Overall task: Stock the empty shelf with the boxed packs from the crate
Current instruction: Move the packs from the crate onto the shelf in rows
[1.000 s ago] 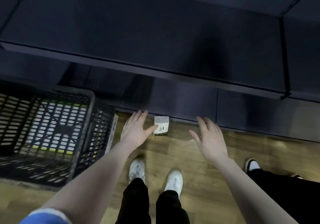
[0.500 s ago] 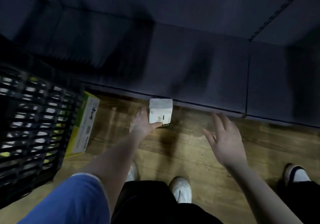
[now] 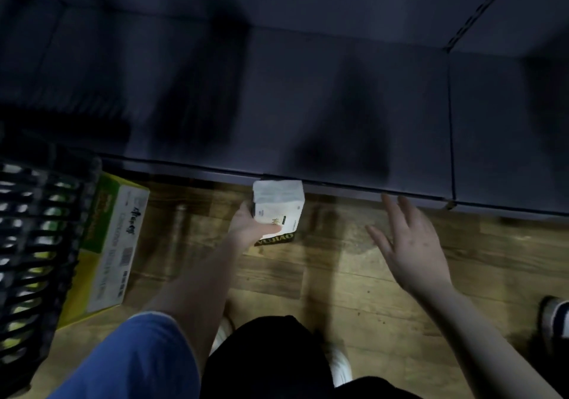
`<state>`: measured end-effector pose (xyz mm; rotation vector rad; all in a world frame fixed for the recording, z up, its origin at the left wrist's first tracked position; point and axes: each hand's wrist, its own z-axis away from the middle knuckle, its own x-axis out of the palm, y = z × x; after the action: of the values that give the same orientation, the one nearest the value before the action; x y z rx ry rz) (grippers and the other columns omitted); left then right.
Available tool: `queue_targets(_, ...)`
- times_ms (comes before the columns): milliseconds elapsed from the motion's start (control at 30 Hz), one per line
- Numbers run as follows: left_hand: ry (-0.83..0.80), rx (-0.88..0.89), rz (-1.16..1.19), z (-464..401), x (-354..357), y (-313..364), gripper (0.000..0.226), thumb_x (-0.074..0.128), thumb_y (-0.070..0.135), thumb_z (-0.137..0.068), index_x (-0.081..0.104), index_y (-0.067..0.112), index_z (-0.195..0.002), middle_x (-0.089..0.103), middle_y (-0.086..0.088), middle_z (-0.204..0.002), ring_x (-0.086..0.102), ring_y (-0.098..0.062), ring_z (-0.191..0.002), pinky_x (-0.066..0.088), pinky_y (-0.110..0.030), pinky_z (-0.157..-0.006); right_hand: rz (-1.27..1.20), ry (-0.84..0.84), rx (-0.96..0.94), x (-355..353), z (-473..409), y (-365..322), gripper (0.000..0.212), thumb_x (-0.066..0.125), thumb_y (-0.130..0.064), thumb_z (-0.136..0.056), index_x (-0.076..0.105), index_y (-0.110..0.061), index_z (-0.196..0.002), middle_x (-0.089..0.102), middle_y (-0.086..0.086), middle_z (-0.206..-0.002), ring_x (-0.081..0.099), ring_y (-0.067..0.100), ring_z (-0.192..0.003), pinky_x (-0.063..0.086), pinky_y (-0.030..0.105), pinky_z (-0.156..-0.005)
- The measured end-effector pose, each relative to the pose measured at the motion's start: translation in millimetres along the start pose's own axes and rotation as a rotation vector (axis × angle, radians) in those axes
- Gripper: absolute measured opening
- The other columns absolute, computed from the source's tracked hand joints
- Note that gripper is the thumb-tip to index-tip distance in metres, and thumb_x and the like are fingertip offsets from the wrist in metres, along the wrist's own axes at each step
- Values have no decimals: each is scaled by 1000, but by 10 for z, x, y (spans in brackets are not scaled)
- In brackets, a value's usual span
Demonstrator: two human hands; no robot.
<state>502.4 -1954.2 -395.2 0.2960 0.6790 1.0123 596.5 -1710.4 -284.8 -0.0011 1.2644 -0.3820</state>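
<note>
My left hand (image 3: 251,227) grips a small white boxed pack (image 3: 278,204) just above the wooden floor, right in front of the edge of the dark bottom shelf (image 3: 338,115). My thumb lies across the pack's near face. My right hand (image 3: 409,244) hovers to the right of the pack with fingers spread and straight, holding nothing. The black plastic crate (image 3: 34,244) stands at the left edge of the view, its inside blurred. A larger yellow and white box (image 3: 114,244) leans against the crate's right side.
The shelf board is bare and dark, with a vertical divider (image 3: 451,121) toward the right. My legs and white shoes are below the hands. Another person's shoe (image 3: 554,318) shows at the right edge on the wooden floor (image 3: 338,275).
My left hand went from touching the pack on the floor to gripping and lifting it toward the shelf edge. The view dropped lower and closer. My right hand stayed spread.
</note>
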Motion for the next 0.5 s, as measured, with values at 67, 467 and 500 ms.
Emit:
queue_targets(67,10,82,-71,153,-99,62,78,87,13,-62,47,17,-129,60,2,-121,57,-18,-110,43,-27,-85,8,3,-17,-55,25,-64,69,32,-55,-91,32,-10,-144,38,26,-141,37,38,-129,29,46,-108)
queue_targets(467,50,416,-660,2088,-1268,1085,56,81,33,-61,48,21,-105,56,-1,-111,50,-23,-108,40,-34,-84,6,19,-116,-1685,825,-974,66,30,-54,-91,46,-5,-133,53,27,-123,52,41,-111,42,49,-97)
queue_targets(500,68,457,-704,2293,-1381,1224,58,80,33,-62,49,20,-108,56,-2,-113,50,-24,-108,41,-35,-85,6,16,-119,-1895,893,-1054,67,31,-54,-91,44,-6,-135,50,27,-127,49,41,-116,38,48,-101)
